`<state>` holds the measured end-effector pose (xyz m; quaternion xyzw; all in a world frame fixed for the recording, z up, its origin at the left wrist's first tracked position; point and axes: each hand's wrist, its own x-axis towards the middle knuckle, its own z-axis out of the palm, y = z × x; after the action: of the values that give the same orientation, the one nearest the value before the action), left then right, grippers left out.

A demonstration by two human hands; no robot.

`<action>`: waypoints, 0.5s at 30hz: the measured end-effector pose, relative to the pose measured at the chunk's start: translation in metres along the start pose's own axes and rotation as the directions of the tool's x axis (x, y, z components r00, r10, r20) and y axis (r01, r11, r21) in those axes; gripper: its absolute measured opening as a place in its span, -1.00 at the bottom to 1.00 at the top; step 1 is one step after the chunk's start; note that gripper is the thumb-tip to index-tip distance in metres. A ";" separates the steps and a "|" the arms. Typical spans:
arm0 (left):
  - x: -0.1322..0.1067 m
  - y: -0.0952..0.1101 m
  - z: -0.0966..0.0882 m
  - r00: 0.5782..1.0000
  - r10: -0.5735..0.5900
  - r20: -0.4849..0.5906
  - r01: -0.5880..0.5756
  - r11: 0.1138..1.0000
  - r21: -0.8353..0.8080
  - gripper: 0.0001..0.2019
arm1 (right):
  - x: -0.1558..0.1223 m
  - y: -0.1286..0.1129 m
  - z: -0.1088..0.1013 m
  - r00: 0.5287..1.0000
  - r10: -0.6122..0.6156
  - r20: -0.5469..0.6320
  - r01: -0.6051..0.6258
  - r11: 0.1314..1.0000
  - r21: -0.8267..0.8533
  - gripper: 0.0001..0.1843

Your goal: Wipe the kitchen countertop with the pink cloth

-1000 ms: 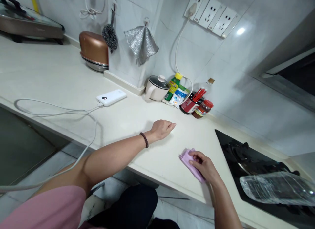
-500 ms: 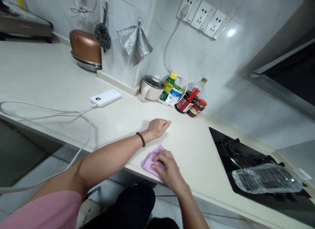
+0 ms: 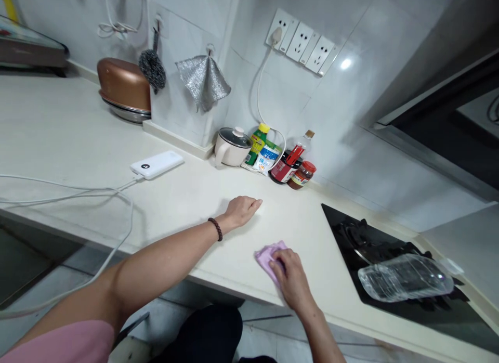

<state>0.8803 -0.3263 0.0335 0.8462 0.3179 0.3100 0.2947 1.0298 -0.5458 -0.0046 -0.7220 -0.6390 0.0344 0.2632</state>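
Note:
Under my right hand (image 3: 290, 274) a purple cloth (image 3: 268, 257) lies bunched on the pale countertop (image 3: 234, 254), near its front edge. The fingers of that hand are curled and pressed onto the cloth. My left hand (image 3: 240, 211) rests farther back on the counter, closed like a fist with the thumb toward the right. Whatever may be inside its fingers is hidden. A dark beaded bracelet (image 3: 215, 229) circles the left wrist.
Behind my hands stand a lidded cream pot (image 3: 233, 147), a green bottle (image 3: 257, 143), and jars (image 3: 302, 174). At right, a clear plastic bottle (image 3: 405, 278) lies across the black gas stove (image 3: 374, 287). A white power bank (image 3: 156, 164) with a cable sits left.
My right hand has slid the purple cloth to the right along the counter. My left hand stays at about the same place on the surface, and the view has shifted slightly.

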 end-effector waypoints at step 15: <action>-0.009 0.014 0.013 0.993 0.024 0.112 -0.024 1.000 0.000 -0.47 | -0.009 0.158 -0.059 0.885 0.186 -0.427 -0.301 0.928 -0.219 -0.49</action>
<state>0.8887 -0.3449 0.0320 0.8663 0.2907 0.2652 0.3077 1.1939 -0.5813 -0.0233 -0.8184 -0.4736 -0.1706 0.2772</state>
